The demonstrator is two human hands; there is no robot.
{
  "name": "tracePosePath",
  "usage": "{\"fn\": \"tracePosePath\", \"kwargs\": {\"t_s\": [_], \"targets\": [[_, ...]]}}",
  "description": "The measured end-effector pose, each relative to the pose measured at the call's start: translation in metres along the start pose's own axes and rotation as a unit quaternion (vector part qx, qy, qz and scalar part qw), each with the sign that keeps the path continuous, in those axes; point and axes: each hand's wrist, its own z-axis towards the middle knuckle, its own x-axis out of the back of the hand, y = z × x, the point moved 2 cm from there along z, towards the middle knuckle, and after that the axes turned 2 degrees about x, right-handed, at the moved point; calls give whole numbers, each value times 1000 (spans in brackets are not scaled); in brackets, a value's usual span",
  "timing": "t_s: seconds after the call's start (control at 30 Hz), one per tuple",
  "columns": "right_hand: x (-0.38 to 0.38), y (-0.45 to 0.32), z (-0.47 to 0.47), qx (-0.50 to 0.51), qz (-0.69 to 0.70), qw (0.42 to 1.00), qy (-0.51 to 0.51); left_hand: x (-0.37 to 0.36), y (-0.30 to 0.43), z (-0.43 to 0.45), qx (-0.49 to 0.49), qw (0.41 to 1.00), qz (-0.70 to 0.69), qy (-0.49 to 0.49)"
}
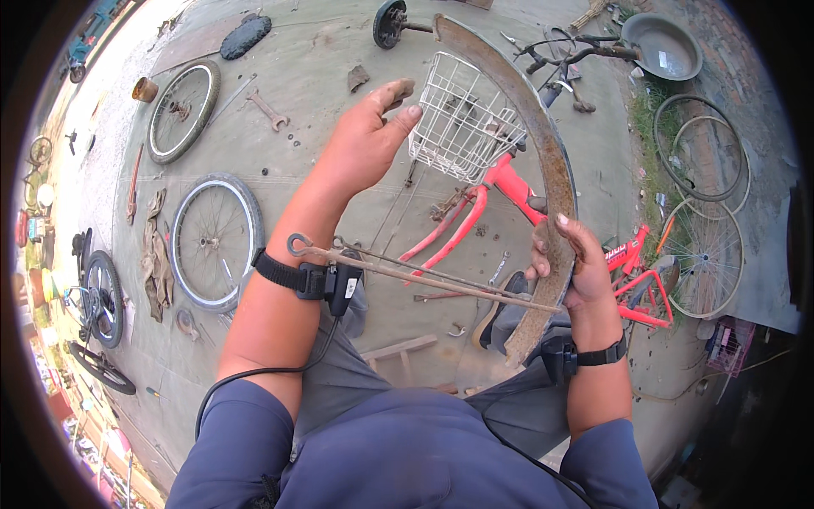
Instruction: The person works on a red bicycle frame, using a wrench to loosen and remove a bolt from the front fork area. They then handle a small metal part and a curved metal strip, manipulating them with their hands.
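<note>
My right hand [572,261] grips a long curved, rusty bicycle mudguard [547,140] near its lower end. Two thin metal stay rods [407,273] run from that end leftwards, across my left forearm, and finish in small loops. My left hand [375,130] is raised with thumb and fingers apart, holding nothing, just left of a white wire bicycle basket [445,121]. Beyond the mudguard and partly behind it lies a red bicycle frame [509,181] with a fork. The basket sits against the front of this frame.
Two wheels [254,254] [217,95] lie at left, near an open-ended wrench [270,113] and a rag [156,261]. Handlebars [559,60], a grey basin [664,48] and tyres [658,137] are at right. A small spanner [499,267] and a wooden piece [400,348] lie by my feet.
</note>
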Motion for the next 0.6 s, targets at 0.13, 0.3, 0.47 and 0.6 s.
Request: {"fn": "tracePosePath", "kwargs": {"t_s": [0.13,0.3,0.47,0.6], "targets": [[-6,-1,-6,26,-4,996,-90,16,-3,9,145,954,-263,-2],[-6,-2,-11,3,-23,996,-91,26,0,11,172,920,-351,23],[-7,-2,-13,8,-53,991,-126,28,3,9,188,917,-349,37],[-9,-1,-13,-6,-48,989,-142,34,3,9,158,922,-352,36]]}}
